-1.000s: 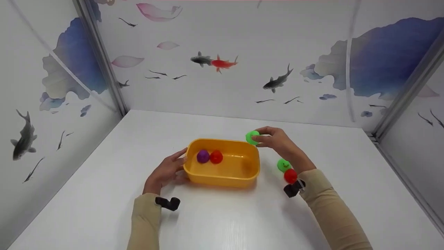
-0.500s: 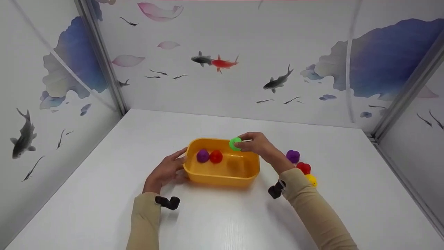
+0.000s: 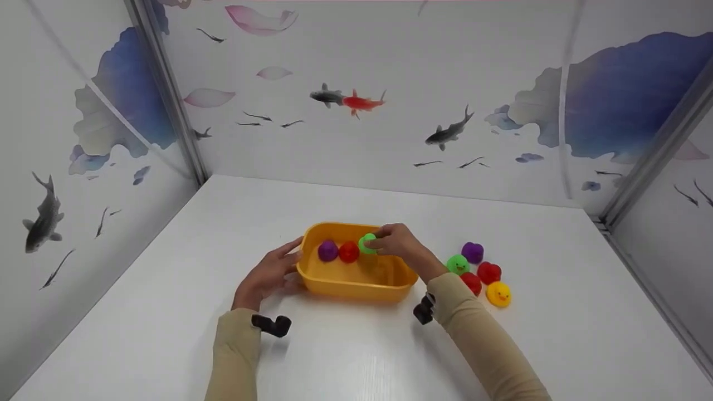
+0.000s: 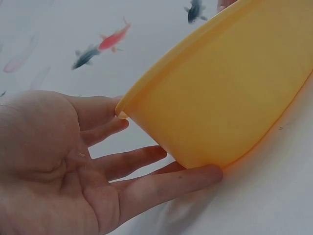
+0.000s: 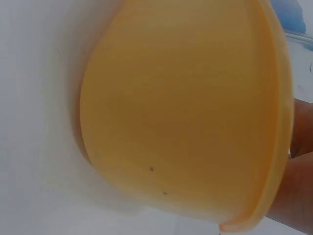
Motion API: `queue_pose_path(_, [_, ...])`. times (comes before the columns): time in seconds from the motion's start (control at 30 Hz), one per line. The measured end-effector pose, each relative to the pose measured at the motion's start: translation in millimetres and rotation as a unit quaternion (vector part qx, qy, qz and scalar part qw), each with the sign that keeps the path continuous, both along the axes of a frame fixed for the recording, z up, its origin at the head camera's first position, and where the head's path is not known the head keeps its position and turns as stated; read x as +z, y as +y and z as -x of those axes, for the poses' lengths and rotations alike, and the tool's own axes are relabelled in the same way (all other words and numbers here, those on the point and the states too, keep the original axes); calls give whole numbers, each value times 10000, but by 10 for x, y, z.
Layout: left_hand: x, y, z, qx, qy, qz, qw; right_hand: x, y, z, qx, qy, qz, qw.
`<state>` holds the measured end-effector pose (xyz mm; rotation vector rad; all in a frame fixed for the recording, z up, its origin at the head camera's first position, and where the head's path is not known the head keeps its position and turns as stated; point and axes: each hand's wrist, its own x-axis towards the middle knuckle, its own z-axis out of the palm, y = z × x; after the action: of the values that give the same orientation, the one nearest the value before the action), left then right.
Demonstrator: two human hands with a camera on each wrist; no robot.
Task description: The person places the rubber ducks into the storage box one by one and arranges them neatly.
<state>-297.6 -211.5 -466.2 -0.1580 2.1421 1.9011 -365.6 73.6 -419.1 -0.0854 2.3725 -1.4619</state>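
Note:
My left hand [image 3: 266, 278] touches the left end of a yellow-orange plastic basin [image 3: 356, 291]. In the left wrist view, its fairly straight fingers [image 4: 146, 188] rest against the rim and lower wall. My right hand [image 3: 402, 246] pinches a bright green rubber duck [image 3: 366, 244] inside the basin, low over its back half. Just left of that duck lie a red toy [image 3: 349, 252] and a purple toy [image 3: 328, 250], side by side on the basin floor. The right wrist view mostly holds the basin's outer wall [image 5: 181, 107], which hides all but a bit of that hand.
Right of the basin, a loose group sits on the white table [image 3: 334, 356]: a green duck [image 3: 458, 264], a purple toy [image 3: 472, 252], two red toys, one of them [image 3: 489, 273] farther right, and a yellow duck [image 3: 499, 294]. Fish-printed walls [image 3: 356, 150] enclose the table.
My right hand has carried the green duck left and down, from beyond the basin's back right corner into the basin. The left hand has stayed at the basin's left end.

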Motion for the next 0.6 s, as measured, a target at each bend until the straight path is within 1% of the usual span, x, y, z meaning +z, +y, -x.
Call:
queue_pose_path(0.1, [8, 3, 14, 28, -13, -45, 10000, -8, -36, 17, -97, 2, -214, 9997])
queue_pose_path(0.3, [17, 11, 9, 62, -72, -225, 9997, -35, -39, 5, -290, -100, -621, 9976])
queue_pose_path(0.43, [34, 4, 10, 83, -98, -213, 9997, -59, -46, 8, -423, -173, -647, 9969])
queue_pose_path(0.6, [20, 11, 20, 90, -139, -135, 9998, -123, -36, -3, -468, -156, -582, 9971])
